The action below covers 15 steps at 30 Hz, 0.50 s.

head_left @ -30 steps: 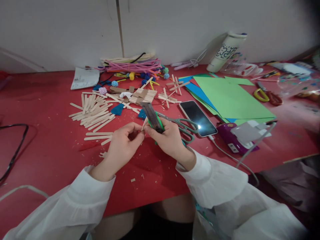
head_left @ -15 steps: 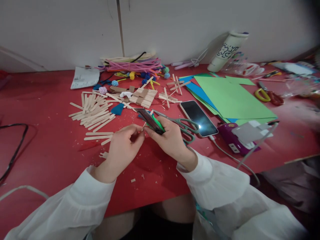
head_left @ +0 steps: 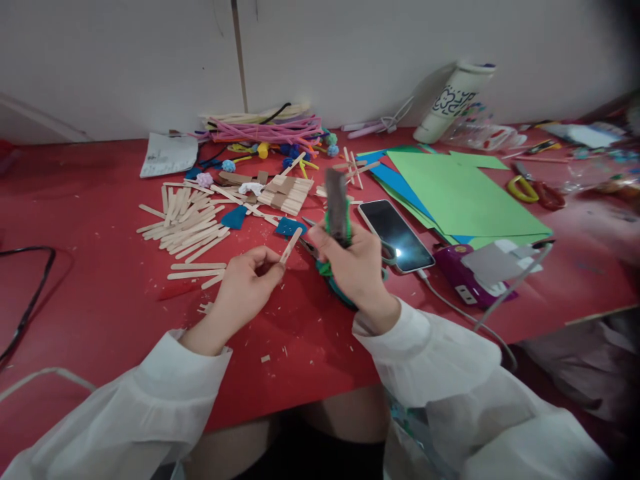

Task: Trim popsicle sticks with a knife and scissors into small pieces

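Observation:
My left hand (head_left: 246,277) pinches a short wooden craft stick (head_left: 291,245) by its lower end, the stick tilting up to the right over the red table (head_left: 100,300). My right hand (head_left: 357,267) is wrapped round a green-handled utility knife (head_left: 337,210), with its dark blade end pointing up and a little blurred. The two hands are apart, with the stick's tip close to my right thumb. Grey-handled scissors (head_left: 385,257) lie just behind my right hand, partly hidden by it.
A heap of loose craft sticks (head_left: 185,223) lies left of centre, with glued stick pieces (head_left: 287,190) and pipe cleaners (head_left: 265,130) behind. A phone (head_left: 396,235), green and blue paper sheets (head_left: 460,193), a purple device with cable (head_left: 463,270), a tumbler (head_left: 453,100) and yellow-red scissors (head_left: 533,190) sit to the right.
My right hand has lifted the knife away from the stick and turned it upright. My left hand stayed put, and the stick now shows in full.

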{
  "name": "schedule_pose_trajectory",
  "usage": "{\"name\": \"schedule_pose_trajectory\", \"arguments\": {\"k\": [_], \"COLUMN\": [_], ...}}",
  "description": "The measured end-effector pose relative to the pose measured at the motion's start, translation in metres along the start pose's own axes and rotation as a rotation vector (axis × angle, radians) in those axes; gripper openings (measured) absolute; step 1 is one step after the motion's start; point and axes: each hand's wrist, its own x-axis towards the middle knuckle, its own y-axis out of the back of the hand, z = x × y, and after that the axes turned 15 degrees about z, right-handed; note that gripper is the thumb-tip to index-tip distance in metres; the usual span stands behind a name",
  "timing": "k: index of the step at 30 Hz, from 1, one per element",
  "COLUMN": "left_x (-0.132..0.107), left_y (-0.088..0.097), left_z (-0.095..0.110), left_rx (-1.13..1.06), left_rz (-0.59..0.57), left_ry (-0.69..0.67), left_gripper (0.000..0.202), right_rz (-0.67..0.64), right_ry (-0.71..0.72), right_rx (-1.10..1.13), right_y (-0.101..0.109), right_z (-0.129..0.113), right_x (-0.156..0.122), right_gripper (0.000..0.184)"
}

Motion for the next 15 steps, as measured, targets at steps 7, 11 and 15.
{"name": "schedule_pose_trajectory", "arguments": {"k": [7,11,15], "left_x": [0.006,0.008,0.007], "left_y": [0.003,0.006,0.008], "left_z": [-0.001,0.004,0.008], "left_rx": [-0.11,-0.172,-0.224], "left_rz": [0.238,0.324,0.342], "left_ry": [-0.046,-0.038,-0.005], "left_gripper": [0.013,0.012,0.009], "right_rz": [-0.163,-0.352,-0.348], "right_ry": [0.032,0.164,0.363], "right_rx": [-0.008,-0.032,-0.128], "right_y": [0.003,0.004,0.007], "right_z": [-0.001,-0.003,-0.002], "right_x": [-0.002,-0.011,-0.013], "right_gripper": [0.028,0.024,0.015]}}
